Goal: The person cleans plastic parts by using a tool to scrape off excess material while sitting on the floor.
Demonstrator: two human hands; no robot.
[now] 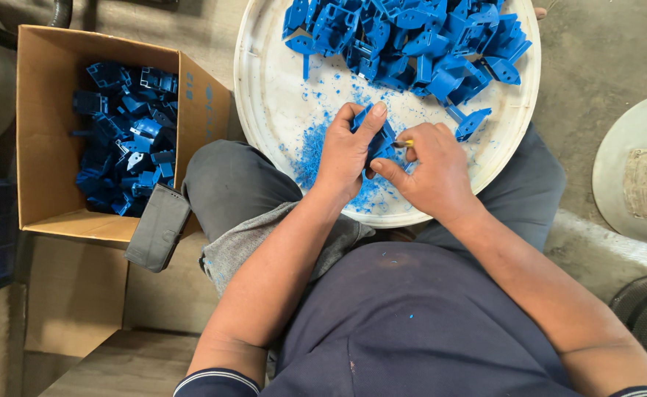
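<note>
My left hand (347,156) grips a blue plastic part (379,140) over the near edge of a round white tray (265,88) resting on my lap. My right hand (434,170) is closed around a small tool with a yellowish tip (404,144), which touches the part. A pile of similar blue plastic parts (412,37) fills the far half of the tray. Blue shavings (312,151) lie scattered on the tray just left of my hands.
A cardboard box (48,162) with several blue parts stands on the floor at the left. A dark wallet-like case (156,228) leans against its near corner. A pale round lid (636,173) lies at the right on the concrete floor.
</note>
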